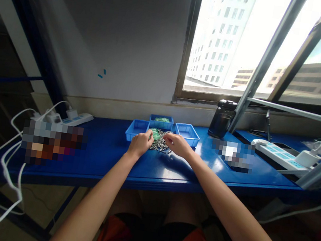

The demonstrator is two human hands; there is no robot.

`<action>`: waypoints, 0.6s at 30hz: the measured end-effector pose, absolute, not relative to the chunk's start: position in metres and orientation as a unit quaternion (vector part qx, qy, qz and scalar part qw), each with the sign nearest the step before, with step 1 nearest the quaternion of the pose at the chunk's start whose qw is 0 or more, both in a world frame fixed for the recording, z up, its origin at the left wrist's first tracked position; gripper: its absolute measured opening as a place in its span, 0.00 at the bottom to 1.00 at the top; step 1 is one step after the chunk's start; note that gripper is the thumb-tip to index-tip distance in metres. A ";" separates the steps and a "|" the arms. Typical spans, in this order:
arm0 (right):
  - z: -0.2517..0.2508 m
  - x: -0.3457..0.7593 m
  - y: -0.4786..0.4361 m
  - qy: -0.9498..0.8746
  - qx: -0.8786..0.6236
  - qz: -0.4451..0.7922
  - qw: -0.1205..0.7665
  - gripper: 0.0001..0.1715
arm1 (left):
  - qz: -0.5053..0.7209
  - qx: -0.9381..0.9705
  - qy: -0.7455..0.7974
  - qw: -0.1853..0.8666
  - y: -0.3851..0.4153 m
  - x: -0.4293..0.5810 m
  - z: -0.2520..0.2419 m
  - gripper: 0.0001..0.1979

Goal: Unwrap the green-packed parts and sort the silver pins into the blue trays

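A loose pile of small metal screws lies on the blue table between my two hands. My left hand is closed at the pile's left side, its fingertips on a green plastic bag. Over the pile's right side, my right hand has its fingers pinched together; anything between them is too small to make out. Around the pile stand a left blue bin, a back blue bin with green bags in it, and a right blue bin.
A black jug stands behind and right on the blue table. White power strips lie at the left and right, with loose white cables. A metal post rises beyond the jug. Blurred items lie near both sides.
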State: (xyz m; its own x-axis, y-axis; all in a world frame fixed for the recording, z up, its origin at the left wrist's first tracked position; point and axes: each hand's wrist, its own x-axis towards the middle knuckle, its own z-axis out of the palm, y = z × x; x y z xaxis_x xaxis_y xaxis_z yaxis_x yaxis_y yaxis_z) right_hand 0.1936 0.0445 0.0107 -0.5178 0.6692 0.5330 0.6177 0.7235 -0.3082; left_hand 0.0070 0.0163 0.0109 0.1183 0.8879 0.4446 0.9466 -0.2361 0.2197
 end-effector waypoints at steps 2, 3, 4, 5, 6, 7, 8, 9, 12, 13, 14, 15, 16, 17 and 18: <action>0.010 0.194 0.040 -0.860 -0.394 0.057 0.320 0.12 | -0.312 -0.754 -0.577 0.026 0.016 0.006 0.012 0.10; 0.010 0.195 0.039 -0.854 -0.401 0.070 0.324 0.13 | -0.339 -0.757 -0.558 0.008 0.016 0.006 0.013 0.09; 0.010 0.195 0.038 -0.848 -0.406 0.084 0.330 0.15 | -0.360 -0.759 -0.542 -0.011 0.016 0.006 0.013 0.09; 0.010 0.195 0.038 -0.842 -0.408 0.096 0.339 0.17 | -0.376 -0.759 -0.531 -0.031 0.016 0.006 0.014 0.09; 0.010 0.196 0.038 -0.836 -0.411 0.107 0.348 0.19 | -0.386 -0.759 -0.522 -0.050 0.016 0.006 0.014 0.08; 0.010 0.196 0.038 -0.829 -0.415 0.114 0.357 0.21 | -0.394 -0.758 -0.515 -0.068 0.016 0.006 0.014 0.08; 0.010 0.197 0.039 -0.822 -0.421 0.119 0.364 0.22 | -0.401 -0.757 -0.509 -0.086 0.015 0.007 0.014 0.08; 0.009 0.198 0.040 -0.818 -0.426 0.123 0.367 0.22 | -0.406 -0.758 -0.501 -0.103 0.015 0.007 0.013 0.08; 0.008 0.200 0.043 -0.830 -0.415 0.135 0.348 0.20 | -0.407 -0.765 -0.476 -0.150 0.015 0.008 0.012 0.08; 0.008 0.201 0.043 -0.837 -0.406 0.138 0.340 0.21 | -0.403 -0.768 -0.470 -0.164 0.015 0.008 0.011 0.08; 0.008 0.201 0.043 -0.843 -0.397 0.139 0.335 0.22 | -0.398 -0.770 -0.467 -0.176 0.016 0.008 0.011 0.07; 0.008 0.201 0.043 -0.847 -0.390 0.138 0.333 0.23 | -0.392 -0.772 -0.464 -0.187 0.016 0.008 0.010 0.06; 0.008 0.201 0.043 -0.849 -0.385 0.137 0.335 0.23 | -0.387 -0.773 -0.463 -0.197 0.016 0.008 0.010 0.05; 0.007 0.201 0.043 -0.850 -0.382 0.136 0.337 0.22 | -0.383 -0.773 -0.462 -0.207 0.016 0.008 0.009 0.05; 0.007 0.202 0.042 -0.850 -0.379 0.136 0.339 0.22 | -0.378 -0.773 -0.463 -0.215 0.016 0.008 0.009 0.05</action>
